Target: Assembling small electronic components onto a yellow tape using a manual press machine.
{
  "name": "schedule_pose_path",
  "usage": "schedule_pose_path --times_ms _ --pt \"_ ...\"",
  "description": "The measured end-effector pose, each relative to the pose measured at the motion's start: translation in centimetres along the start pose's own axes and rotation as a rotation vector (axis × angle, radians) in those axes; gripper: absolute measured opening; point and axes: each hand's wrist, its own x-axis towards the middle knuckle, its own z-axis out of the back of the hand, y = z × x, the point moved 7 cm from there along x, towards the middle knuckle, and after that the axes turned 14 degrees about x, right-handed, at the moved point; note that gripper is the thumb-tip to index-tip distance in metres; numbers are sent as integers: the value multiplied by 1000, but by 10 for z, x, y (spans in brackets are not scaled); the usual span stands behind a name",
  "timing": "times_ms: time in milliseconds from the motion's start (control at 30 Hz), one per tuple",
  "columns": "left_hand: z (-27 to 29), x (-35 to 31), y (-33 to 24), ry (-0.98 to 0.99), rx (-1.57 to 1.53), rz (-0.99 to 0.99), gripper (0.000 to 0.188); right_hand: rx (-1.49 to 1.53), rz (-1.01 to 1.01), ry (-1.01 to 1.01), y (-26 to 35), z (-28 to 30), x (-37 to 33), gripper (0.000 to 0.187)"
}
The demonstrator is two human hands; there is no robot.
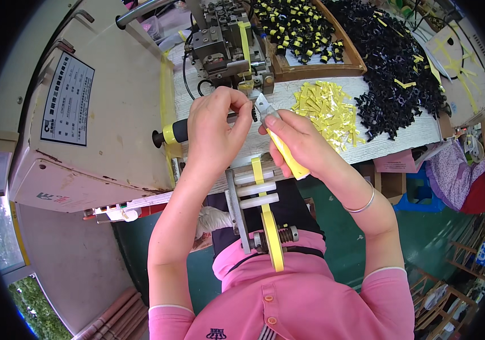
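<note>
My right hand [299,139] is wrapped round a utility knife with a yellow handle [289,157]. Its grey metal end [263,106] points up and to the left. Just left of that tip, my left hand [217,130] has thumb and forefinger pinched together at a small black ribbed part [254,114]; the palm is turned away and hides some of the fingers. Both hands are above the table's near edge, in front of a metal press mechanism [220,54]. A yellow tape roll [272,241] sits on a bracket below, its strip running up over white rollers [256,190].
A pile of short yellow strips [327,110] lies right of my hands. Beyond stand a wooden tray [356,59] of black parts with yellow bands and a big heap of black parts [395,85]. A beige machine housing [112,107] blocks the left. Another person's red sleeve [483,190] shows at far right.
</note>
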Motion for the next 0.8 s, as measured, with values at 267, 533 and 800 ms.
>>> schedule_pose_path --times_ms 267,533,800 --pt "-2 -2 6 -5 -71 30 13 -171 -185 73 15 3 8 38" --pt "-2 0 4 22 -97 1 13 -145 -219 198 18 4 17 38" --pt "5 -9 17 134 -228 326 11 -174 -190 147 18 3 21 36"
